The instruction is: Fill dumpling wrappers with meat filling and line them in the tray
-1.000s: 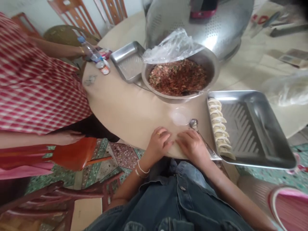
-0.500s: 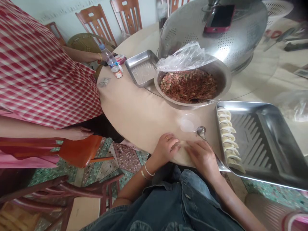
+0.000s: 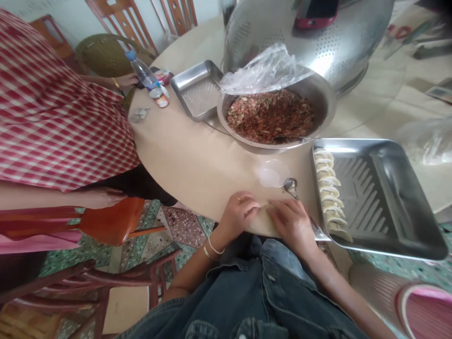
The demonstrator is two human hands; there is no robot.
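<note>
My left hand (image 3: 240, 213) and my right hand (image 3: 290, 221) rest together at the near edge of the round beige table (image 3: 197, 155). Their fingers are curled and meet over something pale that I cannot make out. Just beyond my right hand lie a metal spoon (image 3: 291, 184) and a small clear plastic cup (image 3: 270, 173). To the right, a steel tray (image 3: 388, 202) holds a row of several folded dumplings (image 3: 330, 195) along its left side. A steel bowl (image 3: 326, 101) of reddish minced filling (image 3: 270, 115) stands behind the cup.
A person in a red check top (image 3: 52, 117) stands at the left, one hand on an orange chair (image 3: 109, 221). An upturned colander (image 3: 282, 33) carries a phone (image 3: 316, 12). Also present are a plastic bag (image 3: 264, 73), a small tray (image 3: 197, 89), a bottle (image 3: 141, 73), a jar (image 3: 159, 96) and a pink-rimmed bin (image 3: 423, 310).
My hands stay together at the table edge, their fingers shifting slightly over the pale thing. The view has swung a little. The other person's far hand has let go of the bottle.
</note>
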